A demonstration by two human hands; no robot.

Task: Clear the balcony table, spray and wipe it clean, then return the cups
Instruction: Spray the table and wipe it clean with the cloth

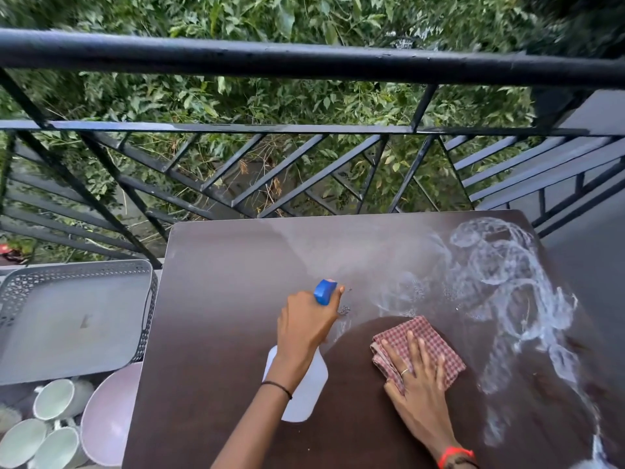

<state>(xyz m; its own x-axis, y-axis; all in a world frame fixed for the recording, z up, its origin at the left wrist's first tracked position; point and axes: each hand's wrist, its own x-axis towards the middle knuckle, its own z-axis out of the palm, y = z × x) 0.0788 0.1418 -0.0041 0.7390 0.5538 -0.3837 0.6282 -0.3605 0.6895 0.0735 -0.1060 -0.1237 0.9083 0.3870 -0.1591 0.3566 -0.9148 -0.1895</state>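
The dark brown balcony table [220, 333] fills the lower middle of the head view. My left hand [306, 328] grips a white spray bottle [309, 394] with a blue nozzle [324, 291], pointed away over the table. My right hand [417, 390] presses flat on a folded red-checked cloth [424, 336] lying on the table. White soapy streaks [507, 282] swirl over the table's right half. Three pale green cups [54, 399] stand on the floor at lower left, off the table.
A grey perforated tray [67, 319] rests left of the table, with a pink bowl [108, 421] below it beside the cups. A black metal railing [304, 62] runs along the table's far side, with green foliage beyond. A grey wall stands at right.
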